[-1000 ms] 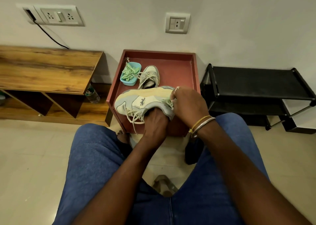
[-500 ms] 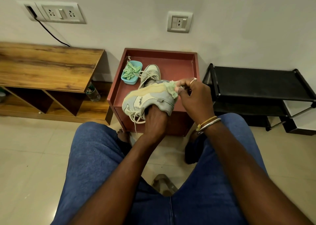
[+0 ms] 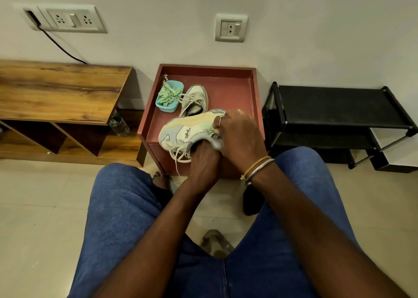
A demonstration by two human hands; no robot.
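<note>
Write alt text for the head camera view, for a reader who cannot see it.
A seated person's left hand is pushed inside a pale sneaker while the right hand holds a green cloth to its heel, over a red side table holding a second sneaker.

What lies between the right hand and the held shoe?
A green cloth, pressed by the right hand onto the shoe; head view.

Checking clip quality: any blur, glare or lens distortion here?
Head view: even indoor light, no glare; wide-angle lens bows the wooden bench and black rack; the right hand, gripping a green cloth on the shoe, is slightly motion-blurred.
</note>
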